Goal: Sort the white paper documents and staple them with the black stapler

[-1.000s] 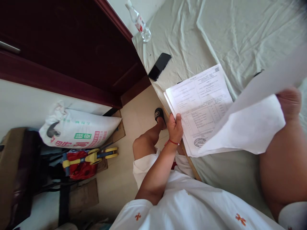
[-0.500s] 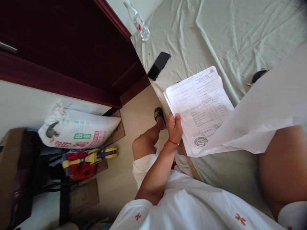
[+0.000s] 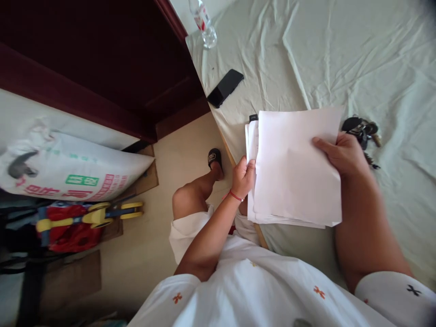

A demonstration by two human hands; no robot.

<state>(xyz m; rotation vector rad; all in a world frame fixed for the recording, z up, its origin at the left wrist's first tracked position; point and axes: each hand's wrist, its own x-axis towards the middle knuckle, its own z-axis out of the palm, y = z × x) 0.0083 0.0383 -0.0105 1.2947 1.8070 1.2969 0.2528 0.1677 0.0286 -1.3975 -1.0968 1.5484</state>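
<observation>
One stack [image 3: 251,210], one loose top sheet [image 3: 293,168]

We judge the step in hand to be the handling of single pages: the top sheet lies over the stack right of the frame's centre, not squared with it. A next move, in our reading, calls for a firm hold at the left edge while the right side guides just the one page.

Our left hand [image 3: 244,176] has its grip pressed together, pinching the stack's left edge. Our right hand [image 3: 347,154] pinches the top sheet by its right edge, thumb flat on the paper; the fingers are hidden beneath, so we cannot tell whether more pages are caught there.

The top sheet looks white and thin, with no print that we can make out, faint creases across it and a slightly bent lower right corner. Under it, page edges fan unevenly at the left and bottom.

Around the paper, on the pale, wrinkled cloth [image 3: 391,81], we see keys [image 3: 361,131] just beside the right hand, a phone [image 3: 225,87] above centre and a bottle [image 3: 205,28] near the top edge.
</observation>
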